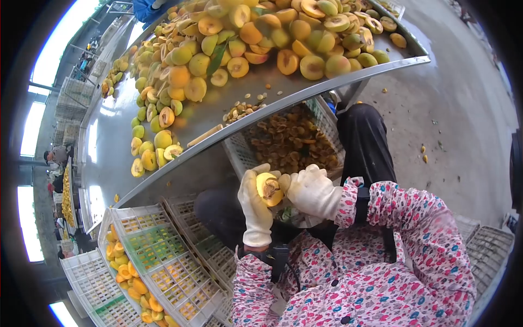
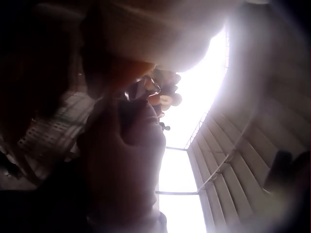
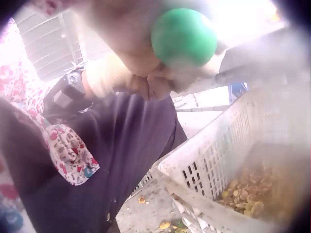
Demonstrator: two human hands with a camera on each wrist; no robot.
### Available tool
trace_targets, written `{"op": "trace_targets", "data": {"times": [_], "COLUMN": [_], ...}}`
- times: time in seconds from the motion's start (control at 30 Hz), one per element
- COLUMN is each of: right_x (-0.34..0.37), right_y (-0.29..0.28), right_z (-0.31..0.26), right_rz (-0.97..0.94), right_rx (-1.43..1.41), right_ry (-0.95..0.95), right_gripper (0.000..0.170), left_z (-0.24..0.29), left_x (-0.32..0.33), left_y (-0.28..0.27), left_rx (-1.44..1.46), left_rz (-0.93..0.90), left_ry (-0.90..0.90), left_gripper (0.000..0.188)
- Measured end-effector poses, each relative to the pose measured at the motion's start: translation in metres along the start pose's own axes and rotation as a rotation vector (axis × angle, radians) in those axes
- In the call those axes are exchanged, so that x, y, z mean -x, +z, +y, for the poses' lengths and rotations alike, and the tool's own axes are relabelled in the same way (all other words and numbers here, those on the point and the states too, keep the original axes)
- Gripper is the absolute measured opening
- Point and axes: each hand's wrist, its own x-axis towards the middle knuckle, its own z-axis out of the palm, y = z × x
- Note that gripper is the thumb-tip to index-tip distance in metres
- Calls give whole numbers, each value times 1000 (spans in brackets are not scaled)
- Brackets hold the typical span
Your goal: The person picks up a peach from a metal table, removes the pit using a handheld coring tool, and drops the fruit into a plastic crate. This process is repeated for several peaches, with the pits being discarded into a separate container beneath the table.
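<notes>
A cut yellow apricot (image 1: 269, 189) with a brown centre faces up in my gloved left hand (image 1: 254, 210), whose fingers and thumb hold it. My gloved right hand (image 1: 315, 192) is curled close beside it, fingertips right at the fruit's edge. In the right wrist view a round green knob (image 3: 184, 37), like the end of a tool handle, sticks out of the right fist. The rest of that tool is hidden by the glove. The left wrist view is dark and glaring, with the hands mostly in shadow.
A metal table (image 1: 212, 122) bears a heap of whole and halved apricots (image 1: 218, 49), small pale kernels (image 1: 239, 110) and a wooden stick (image 1: 205, 136) near its edge. Below stands a crate (image 3: 209, 165) of brown pits. Plastic crates (image 1: 163, 245) with apricot halves stand at the left.
</notes>
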Motion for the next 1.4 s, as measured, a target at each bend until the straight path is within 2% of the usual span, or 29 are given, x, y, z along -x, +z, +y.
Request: {"op": "trace_targets", "data": {"times": [0.17,0.27,0.33,0.47,0.53,0.6,0.67,0.73,0.77,0.8,0.87,0.97,1.0,1.03,1.07,1.1,1.13,1.2,1.27,1.37,1.4], "right_x": [-25,-31,-36,-39,-37,-31,-31,-34,-35,-36,-37,-31,-29,-23,-19,-15,-11,-4,4,13,15], "right_y": [0,-3,-17,-3,-6,-11,-13,-20,-26,-35,-53,-52,-53,-51,-49,-48,-46,-39,-43,-51,-50], "right_z": [3,3,5,5,5,3,-3,-3,0,5,11,15,16,14,11,9,10,8,14,15,15], "right_rz": [-8,-125,-305,-361,-512,-498,-387,-394,-408,-399,-586,-622,-658,-647,-595,-539,-534,-571,-604,-635,-631], "right_rx": [96,82,59,-16,-83,-185,-427,-544,-654,-649,-1058,-1144,-1166,-1160,-972,-788,-796,-576,-701,-1460,-1467], "right_ry": [72,88,112,320,351,348,509,552,587,579,687,645,609,596,580,564,553,401,395,531,521], "right_gripper": [17,17,19,20,22,22,23,23,24,24,24,26,28,28,27,29,29,32,29,20,20], "left_z": [11,0,-4,-23,-27,-25,-21,-20,-17,-14,-13,-18,-17,-19,-19,-19,-20,-24,-24,-17,-16], "left_x": [-30,-47,-59,-72,-72,-72,-74,-72,-72,-71,-67,-61,-59,-56,-54,-51,-48,-43,-35,-30,-29], "left_y": [0,-6,-6,2,5,7,5,9,12,15,15,15,16,17,17,19,21,20,23,26,26], "left_rx": [-52,-11,115,130,105,82,44,-38,-39,10,55,268,260,205,140,129,117,46,40,38,27], "left_rz": [-19,-32,-69,-96,-116,-147,-172,-188,-194,-197,-192,-314,-308,-333,-348,-330,-324,-369,-374,-403,-401], "left_ry": [-51,-121,-325,-447,-436,-432,-399,-307,-297,-273,-233,-264,-254,-216,-184,-221,-215,-293,-305,-308,-304], "left_gripper": [44,42,36,33,31,30,30,29,29,28,27,29,29,30,30,30,30,30,30,31,31]}}
